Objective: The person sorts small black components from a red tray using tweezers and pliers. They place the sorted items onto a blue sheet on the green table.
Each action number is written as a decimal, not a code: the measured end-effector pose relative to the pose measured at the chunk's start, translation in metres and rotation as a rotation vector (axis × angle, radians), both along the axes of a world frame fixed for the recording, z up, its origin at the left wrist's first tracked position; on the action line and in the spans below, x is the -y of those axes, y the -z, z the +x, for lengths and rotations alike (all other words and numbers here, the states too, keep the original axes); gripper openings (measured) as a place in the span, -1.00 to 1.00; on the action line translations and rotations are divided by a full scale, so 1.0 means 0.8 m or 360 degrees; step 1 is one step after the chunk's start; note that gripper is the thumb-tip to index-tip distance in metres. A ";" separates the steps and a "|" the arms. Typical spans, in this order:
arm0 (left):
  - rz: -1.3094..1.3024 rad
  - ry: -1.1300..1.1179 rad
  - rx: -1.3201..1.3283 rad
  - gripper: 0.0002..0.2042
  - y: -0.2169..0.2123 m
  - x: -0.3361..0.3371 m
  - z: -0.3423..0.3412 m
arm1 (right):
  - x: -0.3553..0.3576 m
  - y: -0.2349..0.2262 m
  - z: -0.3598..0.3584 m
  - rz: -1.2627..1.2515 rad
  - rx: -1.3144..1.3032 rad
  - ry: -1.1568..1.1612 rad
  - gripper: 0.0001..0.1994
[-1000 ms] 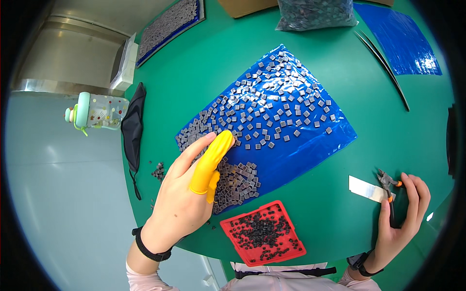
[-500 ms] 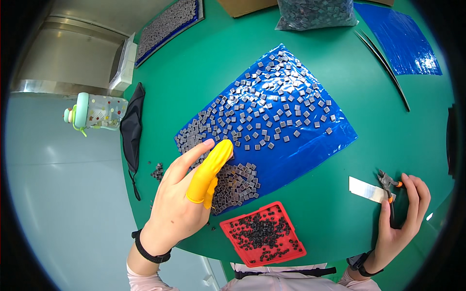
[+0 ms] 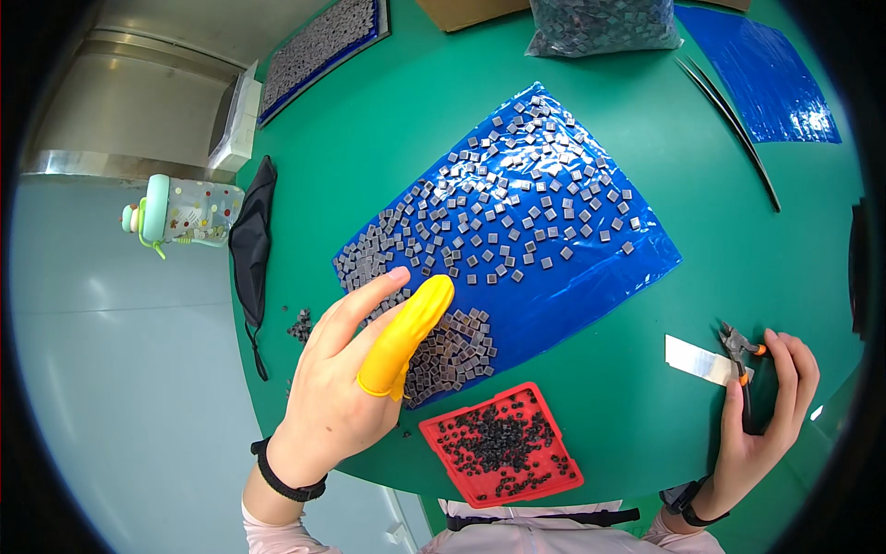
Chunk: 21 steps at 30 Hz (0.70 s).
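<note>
My left hand (image 3: 346,392) is stretched palm down over the near left part of a blue film sheet (image 3: 577,295). A yellow finger cot (image 3: 406,337) covers one finger; a bare finger beside it points the same way. Small grey square pieces (image 3: 452,355) lie heaped beside and partly under this hand, and others spread singly across the sheet. At the right, my right hand (image 3: 771,415) rests on the table, thumb and fingers loosely around the orange-and-black handles of side cutters (image 3: 736,342). Their handles stand apart, and a flat metal strip (image 3: 697,358) lies by them.
A red tray (image 3: 563,462) of tiny black parts sits at the near edge. Left are a black mask (image 3: 249,245), a bottle (image 3: 189,212) and loose black bits (image 3: 300,325). Farther off are tweezers (image 3: 734,125), a filled clear bag (image 3: 604,28) and a loaded panel (image 3: 318,55).
My left hand's yellow-covered finger has shifted slightly right and nearer to me, away from the spread-out pieces. My right hand and the side cutters look unmoved.
</note>
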State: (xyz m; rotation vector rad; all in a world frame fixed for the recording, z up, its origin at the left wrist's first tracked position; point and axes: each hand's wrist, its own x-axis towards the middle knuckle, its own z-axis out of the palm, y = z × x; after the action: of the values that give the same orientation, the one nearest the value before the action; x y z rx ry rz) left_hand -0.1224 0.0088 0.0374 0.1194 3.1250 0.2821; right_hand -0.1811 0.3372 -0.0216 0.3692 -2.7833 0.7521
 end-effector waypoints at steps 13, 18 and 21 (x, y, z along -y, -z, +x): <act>0.0027 0.0017 0.0039 -0.58 -0.001 -0.002 -0.001 | 0.001 -0.001 0.000 -0.0022 0.0002 0.0000 -0.55; -0.0003 0.0026 0.0020 -0.57 0.000 -0.003 -0.002 | 0.004 -0.003 0.000 -0.0007 -0.0006 0.0015 -0.55; -0.0032 0.0040 -0.0020 -0.55 0.001 -0.001 -0.001 | 0.005 -0.004 0.001 -0.0011 -0.0006 0.0013 -0.54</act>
State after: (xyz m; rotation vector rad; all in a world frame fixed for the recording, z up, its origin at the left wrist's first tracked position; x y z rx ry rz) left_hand -0.1230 0.0096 0.0365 0.1612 3.1352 0.2510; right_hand -0.1807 0.3333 -0.0185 0.3574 -2.7765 0.7579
